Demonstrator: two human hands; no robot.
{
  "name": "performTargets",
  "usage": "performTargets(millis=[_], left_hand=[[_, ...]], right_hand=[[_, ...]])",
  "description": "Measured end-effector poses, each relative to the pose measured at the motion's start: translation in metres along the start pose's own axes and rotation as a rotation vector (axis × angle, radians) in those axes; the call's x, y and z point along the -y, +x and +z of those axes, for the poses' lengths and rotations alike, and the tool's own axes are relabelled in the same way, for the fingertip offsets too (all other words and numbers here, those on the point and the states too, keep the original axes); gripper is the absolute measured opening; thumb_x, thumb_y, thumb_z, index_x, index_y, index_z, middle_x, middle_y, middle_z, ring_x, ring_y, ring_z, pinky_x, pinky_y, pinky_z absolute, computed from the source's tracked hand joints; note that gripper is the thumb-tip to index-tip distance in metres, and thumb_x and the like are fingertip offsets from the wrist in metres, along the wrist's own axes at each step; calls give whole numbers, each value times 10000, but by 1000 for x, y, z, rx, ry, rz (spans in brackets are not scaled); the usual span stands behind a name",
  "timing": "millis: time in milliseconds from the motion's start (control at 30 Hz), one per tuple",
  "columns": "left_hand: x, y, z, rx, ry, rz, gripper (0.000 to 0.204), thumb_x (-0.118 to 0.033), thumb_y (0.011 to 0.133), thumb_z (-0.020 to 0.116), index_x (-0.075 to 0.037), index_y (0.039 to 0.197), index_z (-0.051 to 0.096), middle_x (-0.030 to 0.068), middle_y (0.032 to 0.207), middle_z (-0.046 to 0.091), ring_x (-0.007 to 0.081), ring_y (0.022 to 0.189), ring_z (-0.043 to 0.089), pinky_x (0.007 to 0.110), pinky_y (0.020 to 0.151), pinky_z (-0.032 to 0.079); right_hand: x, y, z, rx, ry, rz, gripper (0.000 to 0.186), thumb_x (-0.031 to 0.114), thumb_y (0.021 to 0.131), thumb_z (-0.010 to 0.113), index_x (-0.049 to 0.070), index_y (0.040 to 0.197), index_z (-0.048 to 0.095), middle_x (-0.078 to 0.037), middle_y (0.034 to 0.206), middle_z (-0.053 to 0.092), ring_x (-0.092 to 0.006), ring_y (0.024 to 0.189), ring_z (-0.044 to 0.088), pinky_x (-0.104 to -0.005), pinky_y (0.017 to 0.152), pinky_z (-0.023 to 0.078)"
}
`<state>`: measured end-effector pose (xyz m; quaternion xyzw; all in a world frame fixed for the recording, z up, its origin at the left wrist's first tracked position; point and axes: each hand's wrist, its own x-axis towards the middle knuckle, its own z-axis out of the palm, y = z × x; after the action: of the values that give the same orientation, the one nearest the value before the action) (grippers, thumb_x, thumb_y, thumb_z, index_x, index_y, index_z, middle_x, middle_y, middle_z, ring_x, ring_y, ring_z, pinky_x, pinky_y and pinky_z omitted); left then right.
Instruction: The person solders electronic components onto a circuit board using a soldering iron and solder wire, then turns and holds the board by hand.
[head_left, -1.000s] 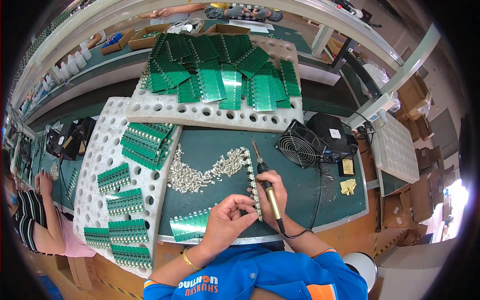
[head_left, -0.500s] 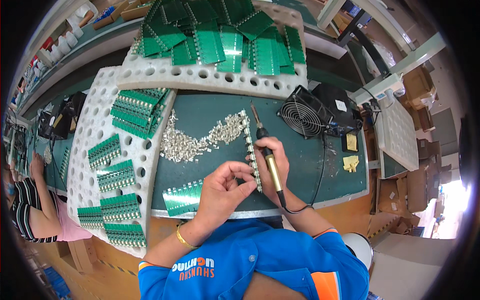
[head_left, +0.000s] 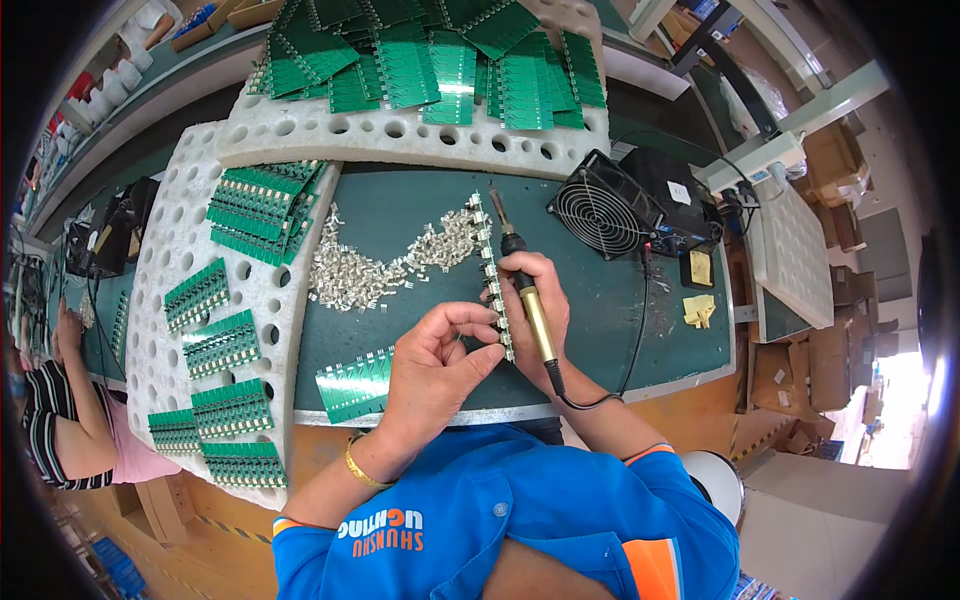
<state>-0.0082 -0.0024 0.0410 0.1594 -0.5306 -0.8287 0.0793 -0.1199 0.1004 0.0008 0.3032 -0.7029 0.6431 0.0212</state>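
Upright and nearly edge-on, a narrow green circuit board [head_left: 489,270] with a row of small silvery connectors stands between my hands. My left hand [head_left: 435,365] is closed in a pinch at its lower end; whether a loose connector is also between the fingertips I cannot make out. A soldering iron [head_left: 537,318] with a black and gold handle is gripped in my right hand [head_left: 545,290], its tip pointing away beside the board's upper end. Fingers of that hand reach behind the board. Loose connectors [head_left: 365,275] lie heaped beyond my left hand. Another green board [head_left: 352,386] lies left of it.
White foam trays with holes [head_left: 255,300] carry finished-looking boards [head_left: 232,408] at left and stacked boards [head_left: 410,70] at the back. A black fan [head_left: 603,205] and a power box [head_left: 672,195] stand right, near a yellow sponge [head_left: 698,310]. Another person's arm [head_left: 80,375] is far left.
The whole view has shifted slightly, so the bench things sit a little higher and further left. My hands keep their hold on the board and iron, with the left pinch still at the board's lower end.
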Motion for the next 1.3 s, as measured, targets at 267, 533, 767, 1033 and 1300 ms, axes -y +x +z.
performTargets(millis=[267,533,767,1033,1300], left_hand=[[-5,-2,-1,3,63,22,383,58,821,738,-16,1169,597,20,995,629,-43,581,345,117,538,335],[1,-5,-5,-20,-28,29,253,29,874,696,-3,1108,604,6,945,648,-48,585,362,126,500,307],[-9,-10,-4,-58,-106,-86,189,-48,891,698,-16,1063,625,9,872,655,-19,612,446,144,483,307],[-3,-11,0,-24,-62,-163,166,-77,900,687,-28,1051,640,68,926,706,-18,589,454,144,469,293],[15,-18,7,60,81,-338,110,-54,900,688,-25,999,651,54,904,705,51,769,624,174,638,476]], right_hand=[[-1,1,1,-8,-5,21,217,-71,891,574,43,1075,561,-107,900,583,-189,756,600,-292,657,488],[13,6,-4,-67,-53,57,269,-52,865,587,50,1113,557,-77,920,593,-126,766,584,-263,659,485],[17,9,-11,-161,103,74,284,-13,873,668,53,1125,556,-52,954,575,-93,770,583,-222,639,493],[22,11,-27,-228,50,-57,288,-37,852,674,41,1104,558,-61,910,555,-105,724,550,-229,616,469],[17,-17,-50,-233,-105,-58,295,-89,812,655,39,1068,582,-86,840,542,-180,697,542,-306,626,455]])
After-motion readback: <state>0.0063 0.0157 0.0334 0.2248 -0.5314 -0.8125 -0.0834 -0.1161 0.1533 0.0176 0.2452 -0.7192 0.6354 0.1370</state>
